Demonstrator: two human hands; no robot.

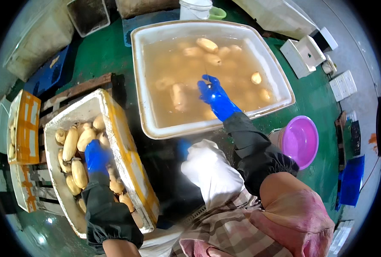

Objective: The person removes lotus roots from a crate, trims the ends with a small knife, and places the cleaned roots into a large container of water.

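Note:
My left hand (96, 156), in a blue rubber glove, reaches into a foam box (121, 135) of lotus root segments (79, 173). Its fingers touch the segments, but whether they grip one is hidden by the back of the glove. Above the cloudy water of a large white tub (184, 130), my right hand (218, 98) wears a matching glove. A thin, dark-bladed tool (206, 74), perhaps a small knife, sticks out from its curled fingers. Pale lotus root segments (207, 45) float in the tub; others show dimly below the surface.
A purple basin (301, 141) stands right of the tub. The foam box is beside a wooden pallet (78, 86), with smaller taped foam boxes (25, 127) at far left. Behind the tub are a white bucket (195, 9) and a green basin (217, 13). The green floor (309, 96) looks wet.

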